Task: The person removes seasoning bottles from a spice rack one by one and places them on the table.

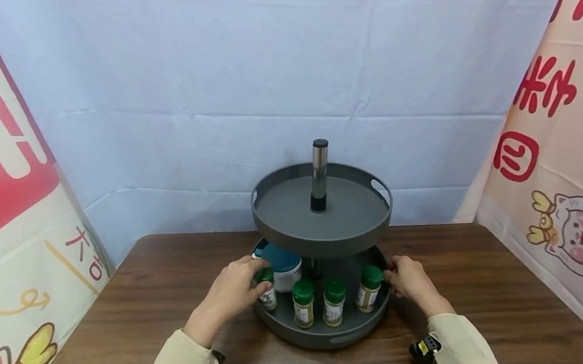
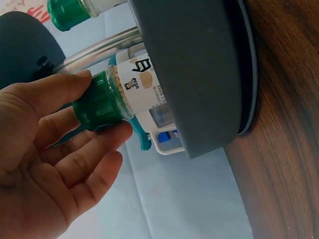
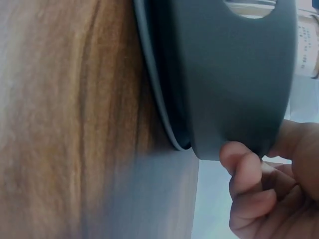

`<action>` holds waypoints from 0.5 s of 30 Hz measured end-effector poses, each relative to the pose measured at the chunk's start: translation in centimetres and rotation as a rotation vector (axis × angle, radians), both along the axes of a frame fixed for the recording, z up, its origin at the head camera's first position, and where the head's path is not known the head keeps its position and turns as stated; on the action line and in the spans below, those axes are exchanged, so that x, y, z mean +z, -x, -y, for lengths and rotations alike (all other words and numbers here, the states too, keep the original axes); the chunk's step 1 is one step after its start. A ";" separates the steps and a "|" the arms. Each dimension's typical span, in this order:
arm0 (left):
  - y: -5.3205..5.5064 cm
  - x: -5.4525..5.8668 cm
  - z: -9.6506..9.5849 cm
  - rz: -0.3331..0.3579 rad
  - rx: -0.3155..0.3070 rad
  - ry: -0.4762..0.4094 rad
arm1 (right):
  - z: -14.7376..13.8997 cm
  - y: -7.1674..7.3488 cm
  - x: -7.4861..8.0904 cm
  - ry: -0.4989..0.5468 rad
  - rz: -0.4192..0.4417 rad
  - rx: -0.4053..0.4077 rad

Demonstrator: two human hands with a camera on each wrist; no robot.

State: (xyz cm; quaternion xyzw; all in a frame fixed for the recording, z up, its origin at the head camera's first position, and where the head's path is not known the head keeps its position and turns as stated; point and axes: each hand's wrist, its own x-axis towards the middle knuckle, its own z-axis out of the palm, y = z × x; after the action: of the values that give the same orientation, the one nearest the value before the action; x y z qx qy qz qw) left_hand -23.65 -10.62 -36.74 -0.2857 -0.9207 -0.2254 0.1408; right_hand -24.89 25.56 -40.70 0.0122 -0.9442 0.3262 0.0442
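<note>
A two-tier grey turntable rack stands on the table. On the left of its lower tray (image 1: 310, 337), my left hand (image 1: 234, 288) pinches the green cap (image 2: 97, 102) of a small seasoning jar (image 2: 138, 82) between thumb and fingers. The jar stands inside the tray wall, its white label facing out. At the opposite side my right hand (image 1: 409, 278) grips the lower tray's rim, with curled fingers (image 3: 246, 172) against the outer wall and the thumb over the edge. Three more green-capped jars stand along the front, among them one (image 1: 370, 291) close to my right hand.
Behind the left jar sits a white container with a blue lid (image 1: 279, 258). The upper tray (image 1: 323, 245) overhangs the lower one, with a metal post (image 1: 320, 171) rising through it. Brown wooden tabletop (image 1: 175, 284) surrounds the rack; a pale cloth (image 1: 211, 96) hangs behind.
</note>
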 end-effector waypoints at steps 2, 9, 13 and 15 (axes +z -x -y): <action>0.0 -0.1 0.0 0.009 0.006 -0.013 | 0.2 -0.1 0.0 -0.007 0.000 0.001; 0.0 -0.3 -0.1 0.019 0.019 -0.045 | 0.5 -0.4 0.0 -0.029 0.000 -0.001; 0.1 -0.5 -0.1 0.026 0.007 -0.055 | 0.4 -0.5 0.1 -0.036 0.001 -0.007; 0.1 -0.4 -0.1 0.027 0.002 -0.061 | 0.4 -0.5 0.2 -0.035 -0.001 -0.008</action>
State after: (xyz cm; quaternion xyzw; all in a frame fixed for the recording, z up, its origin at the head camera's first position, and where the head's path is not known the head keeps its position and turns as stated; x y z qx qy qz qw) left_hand -23.79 -10.53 -37.17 -0.2772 -0.9155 -0.2571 0.1373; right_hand -24.37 25.14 -40.54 0.0095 -0.9498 0.3093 0.0456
